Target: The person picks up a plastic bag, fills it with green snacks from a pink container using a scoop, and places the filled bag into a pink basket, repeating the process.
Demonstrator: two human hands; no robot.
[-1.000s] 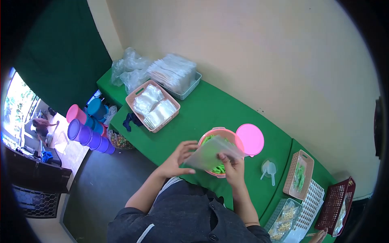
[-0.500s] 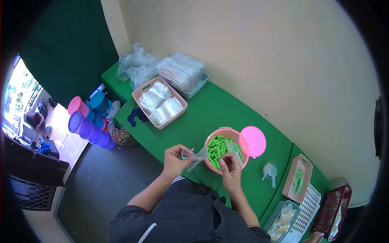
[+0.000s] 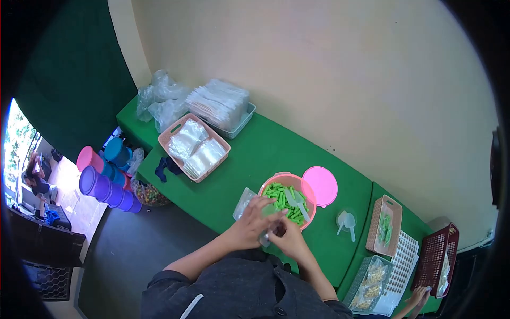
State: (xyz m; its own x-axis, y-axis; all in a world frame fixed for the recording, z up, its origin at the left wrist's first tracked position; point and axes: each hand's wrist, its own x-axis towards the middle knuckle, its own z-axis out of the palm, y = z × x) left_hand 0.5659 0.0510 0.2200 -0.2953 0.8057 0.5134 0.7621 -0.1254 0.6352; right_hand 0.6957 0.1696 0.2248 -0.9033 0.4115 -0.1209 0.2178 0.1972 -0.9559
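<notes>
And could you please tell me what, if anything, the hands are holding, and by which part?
A clear plastic bag is held between the left hand and right hand, but blur hides exactly which part of it they grip.

A green-covered table (image 3: 260, 149) stands along a cream wall (image 3: 319, 64), above grey floor (image 3: 143, 250), with bright daylight (image 3: 17, 127) at left.

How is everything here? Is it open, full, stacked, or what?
Pink tub: open, with green pieces inside
Pink lid: off the tub
Scoop in the tub: lying on the green pieces
Clear bag: partly covered by the left hand; can't tell if open
Peach basket: open, holding clear bags
Purple tubs: stacked
</notes>
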